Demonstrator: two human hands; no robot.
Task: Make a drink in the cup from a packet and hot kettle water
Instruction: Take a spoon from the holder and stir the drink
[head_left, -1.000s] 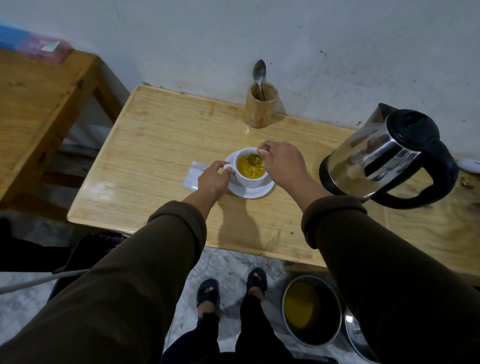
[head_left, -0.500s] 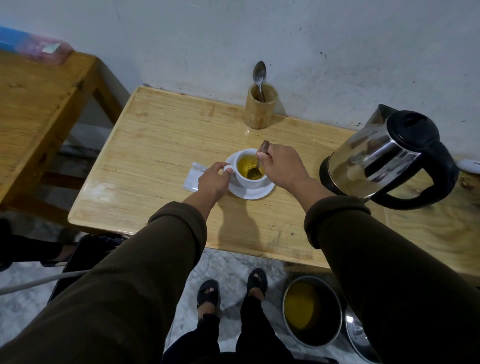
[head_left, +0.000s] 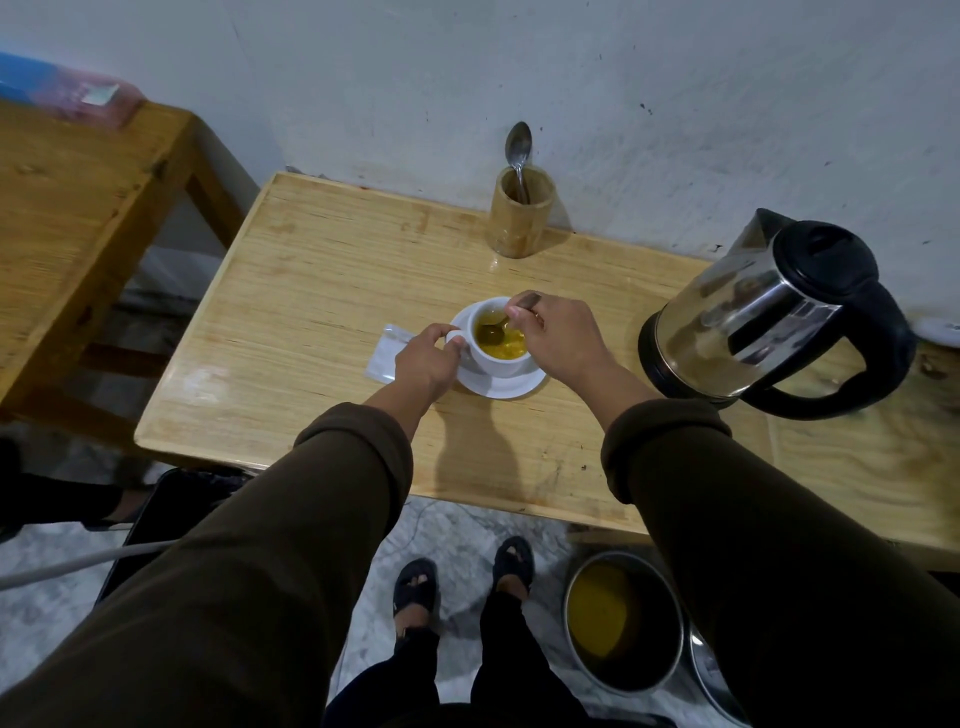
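Note:
A white cup (head_left: 500, 364) full of yellow liquid stands on a white saucer (head_left: 511, 385) in the middle of the wooden table (head_left: 322, 291). My left hand (head_left: 427, 359) grips the cup's handle. My right hand (head_left: 558, 336) pinches a metal spoon (head_left: 496, 329) whose bowl dips into the liquid. A clear empty packet (head_left: 385, 354) lies flat just left of the cup, partly hidden by my left hand. The steel kettle (head_left: 769, 317) with a black lid and handle stands at the right.
A bamboo holder (head_left: 521, 218) with a second spoon (head_left: 518, 148) stands by the wall. Another wooden table (head_left: 72, 218) is at the left. On the floor under the table's edge sit a metal pot (head_left: 623, 621) with yellow liquid and my feet.
My right hand has moved the spoon round inside the cup, its bowl shifting from the far side to the left side. My left hand has stayed on the handle.

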